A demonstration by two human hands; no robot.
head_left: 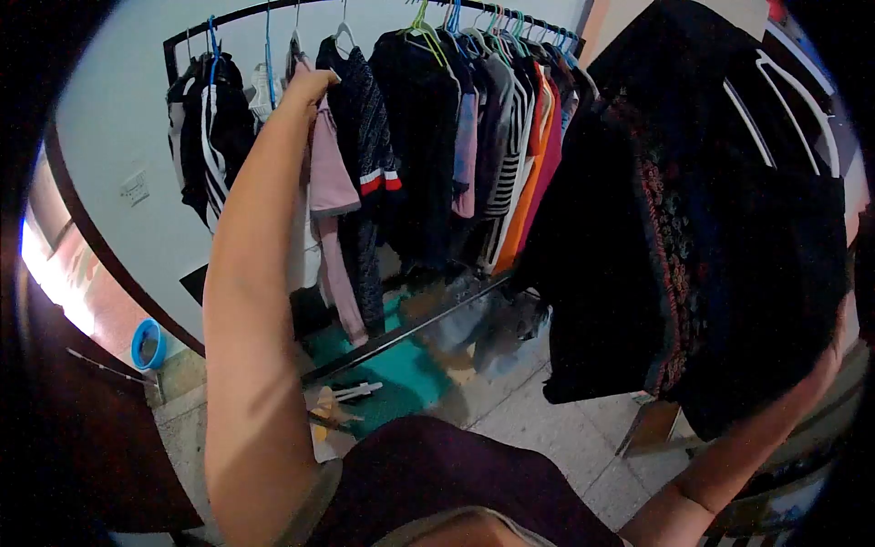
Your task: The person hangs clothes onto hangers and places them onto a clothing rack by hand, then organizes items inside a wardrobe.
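My left hand [314, 84] is raised to the clothes rack [246, 13], its fingers closed at the top of a pink garment [334, 173] that hangs there. A dark patterned garment [354, 118] hangs just right of it. On the right, my raised right forearm [775, 424] is behind a bundle of black clothes [602, 246] with a floral band and white hangers [802, 100]. The bundle hides the fingers of my right hand.
More clothes [415, 137] hang along the rack, whose lower bar [410, 330] crosses above the tiled floor [538, 424]. A green item [401, 383] and white hangers [357, 390] lie below. A blue basin [149, 344] stands at the left, near a dark brown surface [82, 428].
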